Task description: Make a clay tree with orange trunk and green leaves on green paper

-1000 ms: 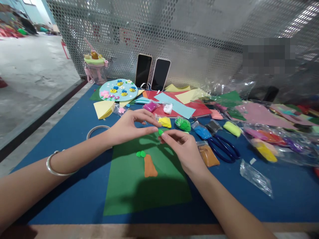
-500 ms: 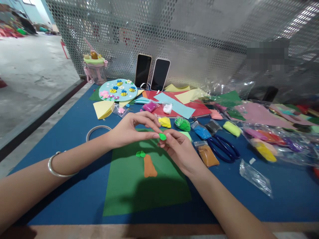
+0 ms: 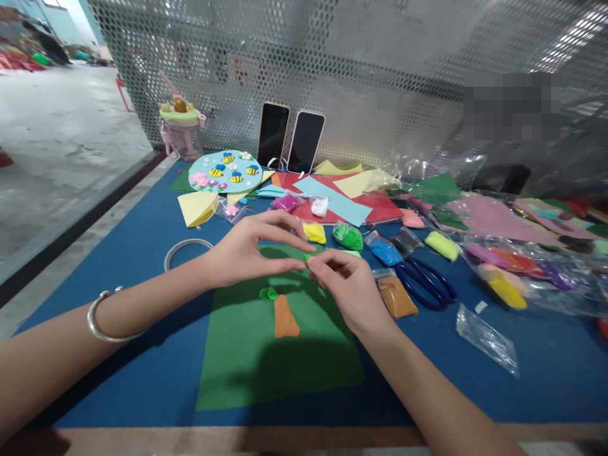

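Over the far part of a green sheet (image 3: 237,373), my right hand (image 3: 349,285) pinches a small bright green clay piece (image 3: 308,258), mostly hidden by its fingers. My left hand (image 3: 259,250) is beside it, thumb and fingers apart, the thumb tip close to the piece; whether it touches cannot be made out. On the sheet lie a flat orange clay trunk shape (image 3: 285,318) and small green clay leaves (image 3: 268,293) at its upper left.
Behind are clay packets, yellow (image 3: 314,233), green (image 3: 348,236) and brown (image 3: 398,296), with blue-handled scissors (image 3: 427,284) at the right. Two phones (image 3: 305,142) lean on the mesh panel. A bee picture (image 3: 225,171), a cup (image 3: 183,130) and a ring (image 3: 171,253) are at the left.
My left fingers have spread away from the green piece. My right hand has turned slightly, and its fingers now cover most of the piece.
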`<state>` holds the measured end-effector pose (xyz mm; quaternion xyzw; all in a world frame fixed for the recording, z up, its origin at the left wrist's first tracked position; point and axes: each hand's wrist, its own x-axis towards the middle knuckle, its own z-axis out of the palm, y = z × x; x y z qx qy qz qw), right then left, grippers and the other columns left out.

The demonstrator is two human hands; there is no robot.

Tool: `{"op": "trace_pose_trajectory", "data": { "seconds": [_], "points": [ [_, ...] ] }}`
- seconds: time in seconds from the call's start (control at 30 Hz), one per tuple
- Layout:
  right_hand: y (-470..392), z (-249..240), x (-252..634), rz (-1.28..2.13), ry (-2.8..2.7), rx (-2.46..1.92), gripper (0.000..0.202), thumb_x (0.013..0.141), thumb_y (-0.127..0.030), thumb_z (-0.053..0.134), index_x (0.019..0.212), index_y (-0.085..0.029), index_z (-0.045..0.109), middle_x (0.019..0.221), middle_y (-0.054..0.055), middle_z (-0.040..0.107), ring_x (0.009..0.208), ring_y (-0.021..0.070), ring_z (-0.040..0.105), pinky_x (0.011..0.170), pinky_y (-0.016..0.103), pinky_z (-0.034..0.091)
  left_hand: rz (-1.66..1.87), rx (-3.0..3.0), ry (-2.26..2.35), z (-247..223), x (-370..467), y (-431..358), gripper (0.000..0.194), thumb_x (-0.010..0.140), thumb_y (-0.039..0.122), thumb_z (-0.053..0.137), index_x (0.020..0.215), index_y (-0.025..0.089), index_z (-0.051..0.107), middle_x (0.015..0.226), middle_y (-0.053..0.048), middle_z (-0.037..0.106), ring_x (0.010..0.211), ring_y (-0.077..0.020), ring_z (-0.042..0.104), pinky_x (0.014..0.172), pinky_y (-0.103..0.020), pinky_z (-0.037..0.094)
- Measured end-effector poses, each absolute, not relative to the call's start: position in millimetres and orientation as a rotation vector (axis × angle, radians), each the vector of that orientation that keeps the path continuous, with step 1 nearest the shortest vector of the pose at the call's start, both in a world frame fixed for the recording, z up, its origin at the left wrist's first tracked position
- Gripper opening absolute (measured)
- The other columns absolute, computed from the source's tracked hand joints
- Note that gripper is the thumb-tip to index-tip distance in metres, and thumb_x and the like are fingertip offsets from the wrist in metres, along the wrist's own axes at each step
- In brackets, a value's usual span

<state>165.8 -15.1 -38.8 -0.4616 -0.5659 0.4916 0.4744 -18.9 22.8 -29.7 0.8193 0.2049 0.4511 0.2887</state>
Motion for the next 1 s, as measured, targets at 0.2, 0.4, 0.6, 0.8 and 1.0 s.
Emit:
{"op": "trace_pose_trajectory", "data": {
  "seconds": [0.2, 0.4, 0.6, 0.8, 1.0],
  "points": [
    [-17.7, -36.8, 163.2, 1.199, -1.389, -1.185, 0.024, 0.065, -0.043, 0.073, 0.07, -0.02, 0.07, 0.059, -0.001, 0.059, 0.054, 0.0111, 0.049, 0.05, 0.025, 0.04, 1.218, 2.248, 0.555, -29.9, -18.5, 21.4, 0.017, 0.077, 0.02, 0.07, 0.093, 0.024, 0.073, 0.094, -0.005, 0.063, 0.091, -0.0169, 0.06, 0.084, -0.031, 0.051],
    [-17.0, -40.7, 162.6, 1.245, -1.355, -1.175, 0.024, 0.064, -0.04, 0.073, 0.06, -0.018, 0.065, 0.056, -0.002, 0.055, 0.053, 0.0092, 0.045, 0.05, 0.023, 0.038, 1.181, 2.336, 0.504, -29.6, -16.6, 19.5, 0.018, 0.077, 0.02, 0.069, 0.095, 0.022, 0.072, 0.097, -0.007, 0.063, 0.093, -0.0178, 0.06, 0.083, -0.031, 0.052],
    [-16.0, -42.1, 163.2, 1.203, -1.377, -1.165, 0.02, 0.065, -0.039, 0.074, 0.071, -0.019, 0.07, 0.063, -0.001, 0.06, 0.057, 0.0111, 0.049, 0.052, 0.024, 0.039, 1.227, 2.336, 0.54, -30.5, -14.4, 18.5, 0.016, 0.078, 0.018, 0.068, 0.093, 0.021, 0.072, 0.093, -0.007, 0.063, 0.089, -0.017, 0.061, 0.082, -0.03, 0.052],
    [-17.5, -38.4, 163.6, 1.204, -1.36, -1.141, 0.021, 0.071, -0.04, 0.069, 0.076, -0.02, 0.071, 0.061, -0.002, 0.059, 0.053, 0.0099, 0.047, 0.052, 0.024, 0.04, 1.333, 2.219, 0.583, -33.3, -16.7, 21.7, 0.014, 0.076, 0.019, 0.07, 0.09, 0.02, 0.073, 0.092, -0.006, 0.062, 0.09, -0.0164, 0.06, 0.084, -0.03, 0.051],
    [-17.0, -39.5, 163.3, 1.131, -1.364, -1.163, 0.018, 0.072, -0.038, 0.069, 0.069, -0.02, 0.068, 0.055, -0.003, 0.054, 0.05, 0.0091, 0.044, 0.049, 0.023, 0.038, 1.344, 2.196, 0.612, -33.9, -16.2, 22.8, 0.019, 0.073, 0.022, 0.074, 0.092, 0.022, 0.073, 0.092, -0.005, 0.063, 0.088, -0.0166, 0.061, 0.082, -0.03, 0.052]
  ]
}}
